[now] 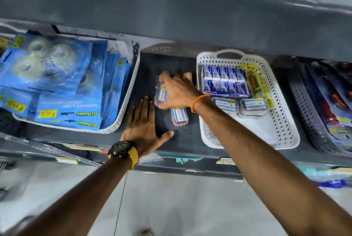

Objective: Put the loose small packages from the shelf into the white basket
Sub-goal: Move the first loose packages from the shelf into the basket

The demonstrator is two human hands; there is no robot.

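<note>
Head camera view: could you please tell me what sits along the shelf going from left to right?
Basket of blue tape packs → left hand flat on the shelf → loose small packages under the right hand → white basket → dark basket.

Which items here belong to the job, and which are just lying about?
Job: right hand on a small package; loose package on the shelf; white basket; left hand.
Bystanders: tape dispenser packs, dark basket.
</note>
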